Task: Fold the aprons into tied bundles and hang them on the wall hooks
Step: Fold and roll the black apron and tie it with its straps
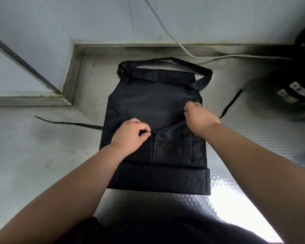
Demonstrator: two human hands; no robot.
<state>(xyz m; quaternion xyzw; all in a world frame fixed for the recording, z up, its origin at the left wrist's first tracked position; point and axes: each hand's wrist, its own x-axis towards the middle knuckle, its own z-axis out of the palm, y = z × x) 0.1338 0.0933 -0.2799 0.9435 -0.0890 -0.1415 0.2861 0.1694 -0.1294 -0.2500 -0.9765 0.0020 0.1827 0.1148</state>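
- Fingers [145,136] of the left hand [130,134] pinch a tie [169,127] over the apron [148,99] beneath them.
- Fingers [190,108] of the right hand [200,118] curl round that tie, further right.

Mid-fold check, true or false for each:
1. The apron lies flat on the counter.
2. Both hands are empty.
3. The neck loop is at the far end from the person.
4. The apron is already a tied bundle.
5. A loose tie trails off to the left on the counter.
1. True: the apron lies flat on the counter.
2. False: the left hand pinches a taut tie and the right hand grips it further along.
3. True: the neck loop lies at the far end.
4. False: it is spread out, with only its near edge folded up, and not tied.
5. True: the loose tie trails left from the apron.
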